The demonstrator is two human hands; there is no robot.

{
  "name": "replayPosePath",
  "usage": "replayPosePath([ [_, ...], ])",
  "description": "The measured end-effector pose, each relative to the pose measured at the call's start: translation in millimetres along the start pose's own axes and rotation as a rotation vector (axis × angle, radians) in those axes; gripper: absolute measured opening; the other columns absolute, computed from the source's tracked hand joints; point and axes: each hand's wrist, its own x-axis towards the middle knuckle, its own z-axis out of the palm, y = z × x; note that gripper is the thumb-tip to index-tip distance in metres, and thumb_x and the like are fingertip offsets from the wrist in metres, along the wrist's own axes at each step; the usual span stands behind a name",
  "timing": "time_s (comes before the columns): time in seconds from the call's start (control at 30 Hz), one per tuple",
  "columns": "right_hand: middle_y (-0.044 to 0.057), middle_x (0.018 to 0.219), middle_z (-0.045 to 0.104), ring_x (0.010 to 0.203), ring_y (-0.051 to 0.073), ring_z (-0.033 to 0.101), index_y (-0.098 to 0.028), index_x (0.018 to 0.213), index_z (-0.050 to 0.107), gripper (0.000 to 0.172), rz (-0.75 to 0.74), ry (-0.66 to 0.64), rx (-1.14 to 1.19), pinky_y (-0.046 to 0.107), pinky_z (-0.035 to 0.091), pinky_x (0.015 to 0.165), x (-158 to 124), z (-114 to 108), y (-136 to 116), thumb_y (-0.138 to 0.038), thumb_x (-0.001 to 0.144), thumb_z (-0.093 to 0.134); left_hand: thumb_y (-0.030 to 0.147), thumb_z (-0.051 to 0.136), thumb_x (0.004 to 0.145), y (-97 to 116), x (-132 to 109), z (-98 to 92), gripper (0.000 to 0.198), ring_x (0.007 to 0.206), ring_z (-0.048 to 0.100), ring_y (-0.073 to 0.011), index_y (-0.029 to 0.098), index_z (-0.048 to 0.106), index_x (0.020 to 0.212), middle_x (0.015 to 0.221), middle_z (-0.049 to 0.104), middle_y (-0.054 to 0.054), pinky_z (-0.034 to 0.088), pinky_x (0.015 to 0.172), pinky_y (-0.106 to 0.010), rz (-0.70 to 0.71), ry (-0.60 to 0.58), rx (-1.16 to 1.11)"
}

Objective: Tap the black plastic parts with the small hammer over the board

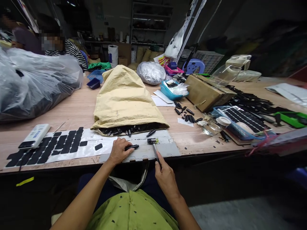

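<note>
My left hand [119, 150] lies on a grey plate [165, 147] at the table's near edge and pinches a small black cylindrical part [132, 147] flat against it. My right hand [165, 174] grips the dark handle of a small hammer [154, 145], whose head rests on the plate just right of the part. Behind the hands a tan sack [124, 95] lies open, with several more black parts [127, 130] spilling from its mouth.
A white sheet with black rubber pads [51, 145] and a white device [35, 135] lie to the left. A big plastic bag [31, 83] is far left; a cardboard box [206, 91], solar panel [242, 118] and loose black parts lie right. Two people sit at the back left.
</note>
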Motion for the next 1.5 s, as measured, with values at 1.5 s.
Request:
replayPosePath([
  [1.5, -0.002, 0.075, 0.056, 0.044, 0.008, 0.042, -0.017, 0.152, 0.035, 0.066, 0.22, 0.049, 0.74, 0.02, 0.042, 0.041, -9, 32, 2, -0.049, 0.094, 0.04, 0.03, 0.063, 0.087, 64, 60, 32.1, 0.015, 0.093, 0.06, -0.0213, 0.02, 0.067, 0.098, 0.095, 0.064, -0.004, 0.044, 0.077, -0.031, -0.069, -0.066, 0.132],
])
